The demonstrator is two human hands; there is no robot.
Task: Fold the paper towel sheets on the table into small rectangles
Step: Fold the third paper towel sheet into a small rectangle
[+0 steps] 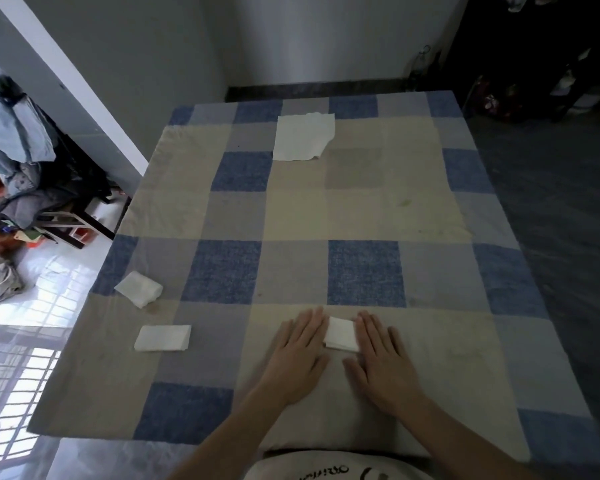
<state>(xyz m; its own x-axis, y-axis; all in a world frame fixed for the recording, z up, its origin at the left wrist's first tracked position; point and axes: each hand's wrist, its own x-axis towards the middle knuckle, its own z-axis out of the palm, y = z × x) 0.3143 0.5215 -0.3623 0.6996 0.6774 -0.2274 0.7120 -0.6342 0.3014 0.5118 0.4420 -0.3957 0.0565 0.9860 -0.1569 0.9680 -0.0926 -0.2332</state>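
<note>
A small folded towel (342, 334) lies on the checked cloth (291, 209) between the two hands, at their fingertips. The left hand (297, 355) lies flat, palm down, fingers straight and close together; its fingers touch the towel's left edge. The right hand (383, 362) lies flat in the same way, fingers slightly spread, its fingers against the towel's right edge. Neither hand grips anything.

Left of the left hand, well apart from it, a second folded towel (163, 337) rests flat on the cloth. Beyond that one and further left, near the cloth's edge, a third folded towel (138, 289) sits at a slant. Far ahead of both hands, near the far end of the cloth, an open sheet (303, 137) lies spread out, its right corner curled up a little.

The cloth covers the table (84, 448). To the left of the table, past the left hand, clothes (14, 140) are heaped on a chair (73, 230). A wall (326, 39) stands behind the table's far end.
</note>
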